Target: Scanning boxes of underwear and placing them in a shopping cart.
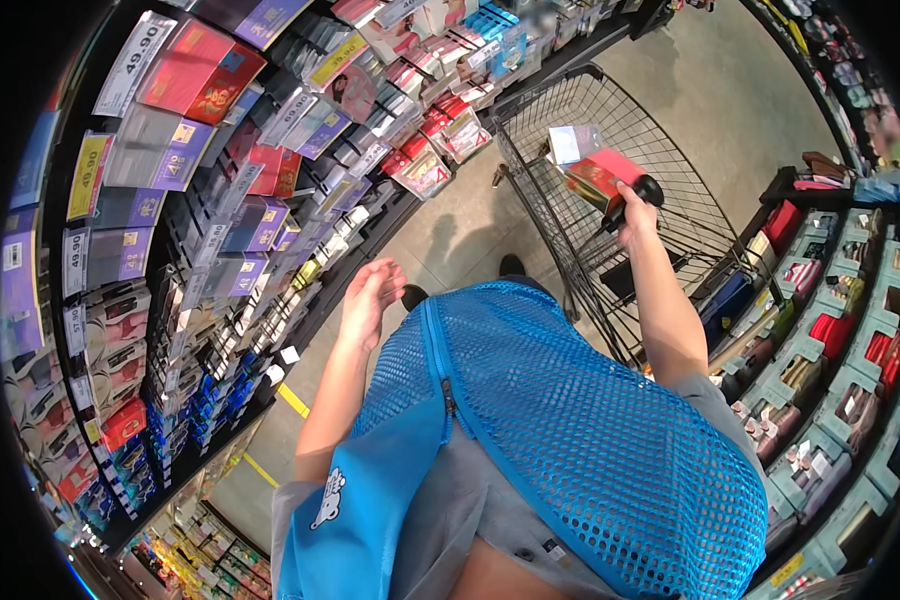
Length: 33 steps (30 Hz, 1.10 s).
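Observation:
My right hand (636, 216) is closed around a dark object (649, 190) with a rounded black end, over the wire basket of a shopping cart (679, 161). Against my thumb is a red package (616, 169); whether my fingers also grip it cannot be told. A clear pack with a white label (564, 144) lies just beyond it. My left hand (371, 298) hangs in the air left of my body, fingers loosely apart and holding nothing. Nearest to it is the rack of boxed goods (249, 225) on the left.
Packaged goods with price tags (135, 64) fill the left rack. On the right, a tiered shelf (802, 330) of folded textiles stands close to the cart. Between them runs a grey floor (446, 244) with yellow tape (292, 400). My blue mesh vest (540, 390) covers the lower middle.

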Tool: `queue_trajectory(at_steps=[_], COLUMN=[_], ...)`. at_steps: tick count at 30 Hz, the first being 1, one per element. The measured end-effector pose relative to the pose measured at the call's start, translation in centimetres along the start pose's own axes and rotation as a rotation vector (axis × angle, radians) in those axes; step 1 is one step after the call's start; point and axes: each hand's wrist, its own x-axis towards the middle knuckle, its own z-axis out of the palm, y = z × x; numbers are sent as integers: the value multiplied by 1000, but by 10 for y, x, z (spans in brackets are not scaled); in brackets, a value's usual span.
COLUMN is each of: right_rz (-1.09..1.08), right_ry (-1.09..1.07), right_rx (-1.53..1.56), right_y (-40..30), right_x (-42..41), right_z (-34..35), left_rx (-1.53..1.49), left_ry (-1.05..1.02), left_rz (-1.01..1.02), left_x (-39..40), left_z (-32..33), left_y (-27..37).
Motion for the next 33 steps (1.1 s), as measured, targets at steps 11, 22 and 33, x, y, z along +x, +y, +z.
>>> queue_trajectory(at_steps=[11, 22, 33], right_rz=[108, 277, 231], right_ry=[154, -490, -509], right_rx=[72, -12, -75], right_y=[40, 61, 10], right_x=[86, 104, 10], right_z=[28, 53, 26], left_rx=[-101, -102, 321], left_ry=[233, 298, 222], left_rz=[-64, 53, 585], left_x=[-33, -45, 11], left_z=[-10, -34, -9], left_y=[-42, -40, 117])
